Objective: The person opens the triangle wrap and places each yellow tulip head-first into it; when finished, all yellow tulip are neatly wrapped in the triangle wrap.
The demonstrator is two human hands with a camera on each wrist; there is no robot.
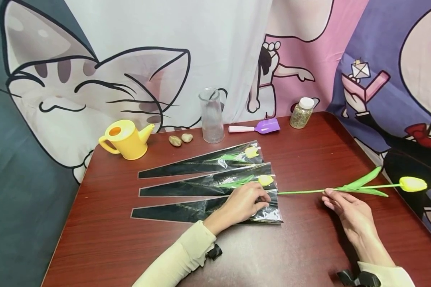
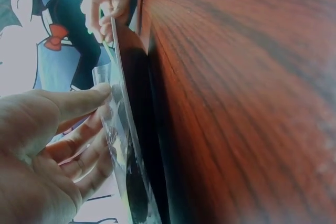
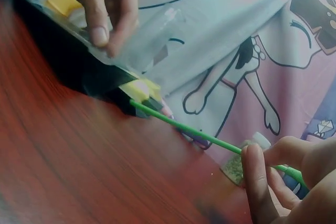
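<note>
My right hand (image 1: 353, 217) pinches the green stem of a yellow tulip (image 1: 412, 184) between thumb and fingers. The flower points right, and the stem's end lies at the mouth of the nearest black flower sleeve (image 1: 172, 213). My left hand (image 1: 242, 203) is over that sleeve's wide end, pinching its clear front film at the opening. In the right wrist view the film stands lifted near the left fingers, with the stem (image 3: 189, 130) pointing at the mouth. Behind lie a middle sleeve (image 1: 165, 189) and a far sleeve (image 1: 169, 168), each with a yellow tulip inside.
Along the table's back stand a yellow watering can (image 1: 129, 143), two pebbles (image 1: 175, 140), a clear glass vase (image 1: 212, 119), a purple scoop (image 1: 267, 126) and a white-capped jar (image 1: 301, 115). Printed curtains (image 1: 230, 48) hang behind the wooden table (image 1: 104, 247).
</note>
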